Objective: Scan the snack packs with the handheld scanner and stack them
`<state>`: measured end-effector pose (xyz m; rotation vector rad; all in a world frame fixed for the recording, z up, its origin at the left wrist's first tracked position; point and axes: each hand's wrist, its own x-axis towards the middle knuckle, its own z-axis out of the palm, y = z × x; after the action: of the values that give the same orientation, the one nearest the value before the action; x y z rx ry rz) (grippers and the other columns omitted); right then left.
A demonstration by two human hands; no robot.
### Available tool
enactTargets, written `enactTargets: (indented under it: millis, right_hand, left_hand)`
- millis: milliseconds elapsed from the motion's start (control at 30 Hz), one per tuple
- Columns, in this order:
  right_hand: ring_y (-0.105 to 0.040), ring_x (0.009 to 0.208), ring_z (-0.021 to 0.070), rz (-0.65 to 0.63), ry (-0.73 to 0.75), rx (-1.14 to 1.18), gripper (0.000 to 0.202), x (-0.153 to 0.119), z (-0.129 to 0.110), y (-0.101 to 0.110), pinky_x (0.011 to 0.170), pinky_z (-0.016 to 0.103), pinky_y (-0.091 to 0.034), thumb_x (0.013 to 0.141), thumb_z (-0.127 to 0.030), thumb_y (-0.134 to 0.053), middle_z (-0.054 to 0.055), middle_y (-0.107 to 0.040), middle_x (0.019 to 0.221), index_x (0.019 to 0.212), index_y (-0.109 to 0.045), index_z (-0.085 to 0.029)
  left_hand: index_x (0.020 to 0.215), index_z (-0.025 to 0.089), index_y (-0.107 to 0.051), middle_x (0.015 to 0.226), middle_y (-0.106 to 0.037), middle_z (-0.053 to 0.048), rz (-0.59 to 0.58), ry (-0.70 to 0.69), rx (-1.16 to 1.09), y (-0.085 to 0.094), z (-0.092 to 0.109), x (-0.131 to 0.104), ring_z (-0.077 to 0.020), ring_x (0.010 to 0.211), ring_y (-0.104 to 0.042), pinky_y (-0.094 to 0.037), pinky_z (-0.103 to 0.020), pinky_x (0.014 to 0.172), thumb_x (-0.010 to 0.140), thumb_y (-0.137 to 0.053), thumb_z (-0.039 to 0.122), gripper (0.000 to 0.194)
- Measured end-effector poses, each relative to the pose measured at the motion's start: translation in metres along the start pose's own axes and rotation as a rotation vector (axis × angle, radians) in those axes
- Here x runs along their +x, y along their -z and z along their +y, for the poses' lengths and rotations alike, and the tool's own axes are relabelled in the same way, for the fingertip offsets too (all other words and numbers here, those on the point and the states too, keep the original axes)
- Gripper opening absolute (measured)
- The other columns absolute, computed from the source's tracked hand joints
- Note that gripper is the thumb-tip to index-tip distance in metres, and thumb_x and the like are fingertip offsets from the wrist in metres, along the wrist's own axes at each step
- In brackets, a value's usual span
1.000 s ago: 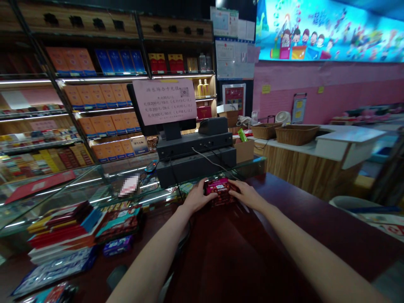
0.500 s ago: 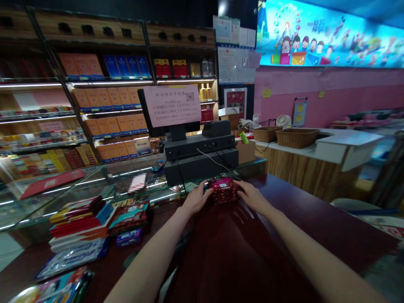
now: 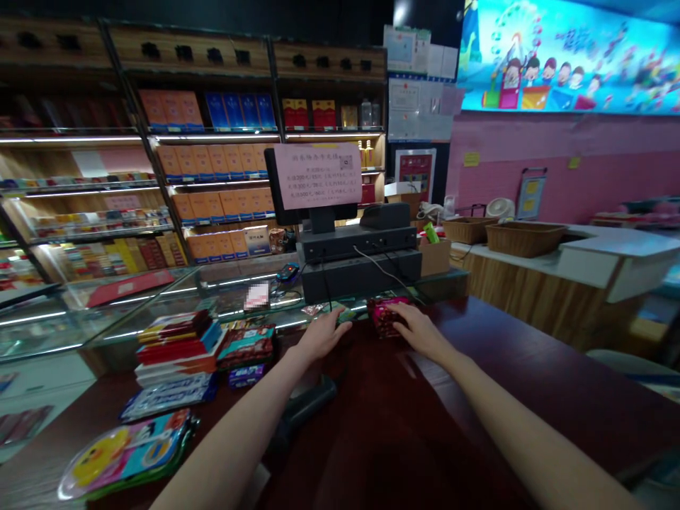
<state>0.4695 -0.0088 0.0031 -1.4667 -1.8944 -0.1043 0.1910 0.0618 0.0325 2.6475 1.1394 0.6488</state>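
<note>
A stack of red and pink snack packets (image 3: 380, 319) sits at the far edge of the dark counter. My right hand (image 3: 421, 329) is closed around its right end, fingers over the top and near side. Just left of the stack, apart from it, my left hand (image 3: 323, 334) is open and holds nothing, its fingers stretched forward. A small greenish packet (image 3: 344, 312) lies by those fingertips. Below my left forearm is a dark handheld scanner (image 3: 313, 402), partly hidden by the arm.
On the left stand piled books or boxes (image 3: 178, 347), teal-and-brown packets (image 3: 247, 345), a purple pack (image 3: 246, 375), silver-blue packets (image 3: 167, 397) and a duck-pictured package (image 3: 127, 450). Behind the counter's far edge is a till with a monitor (image 3: 319, 177) on a glass showcase (image 3: 212, 283).
My left hand has let go of the snack packets and moved left, away from them. My right hand stays on them. The view has turned left, uncovering more of the scanner.
</note>
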Motion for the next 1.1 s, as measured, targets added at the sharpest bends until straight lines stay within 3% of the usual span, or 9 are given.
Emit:
enactTargets:
  millis: [267, 500, 833, 1100]
  right_hand:
    - [-0.050, 0.137, 0.0264, -0.086, 0.032, -0.014, 0.046, 0.014, -0.037, -0.035, 0.113, 0.051, -0.040, 0.090, -0.021, -0.052, 0.011, -0.062, 0.139, 0.135, -0.059, -0.023]
    - [-0.050, 0.137, 0.0293, -0.058, 0.005, -0.089, 0.040, 0.027, -0.080, -0.055, 0.115, 0.067, -0.023, 0.091, -0.021, -0.052, 0.007, -0.064, 0.137, 0.130, -0.061, -0.028]
    - [-0.052, 0.134, 0.0271, -0.175, 0.090, 0.043, 0.040, 0.043, -0.129, -0.086, 0.116, 0.059, -0.028, 0.090, -0.018, -0.055, 0.009, -0.065, 0.135, 0.129, -0.063, -0.024]
    - [-0.051, 0.135, 0.0266, -0.280, 0.117, 0.124, 0.043, 0.054, -0.166, -0.121, 0.117, 0.057, -0.028, 0.088, -0.017, -0.056, 0.008, -0.065, 0.136, 0.130, -0.063, -0.026]
  left_hand:
    - [0.129, 0.020, -0.060, 0.130, -0.067, -0.010, 0.028, 0.022, 0.072, 0.028, -0.030, -0.041, -0.0280, 0.124, -0.059, -0.044, -0.041, 0.106, 0.100, -0.043, 0.048, 0.044]
    - [0.120, 0.022, -0.065, 0.121, -0.071, -0.008, 0.109, 0.055, 0.087, 0.051, -0.060, -0.076, -0.0248, 0.115, -0.063, -0.047, -0.038, 0.101, 0.098, -0.047, 0.044, 0.036]
    - [0.118, 0.022, -0.066, 0.120, -0.071, -0.007, 0.212, 0.142, 0.149, 0.072, -0.111, -0.116, -0.0242, 0.115, -0.063, -0.046, -0.038, 0.103, 0.094, -0.056, 0.037, 0.029]
    - [0.121, 0.024, -0.064, 0.125, -0.069, -0.008, 0.274, 0.280, 0.313, 0.085, -0.120, -0.147, -0.0277, 0.121, -0.059, -0.043, -0.044, 0.101, 0.097, -0.051, 0.042, 0.032]
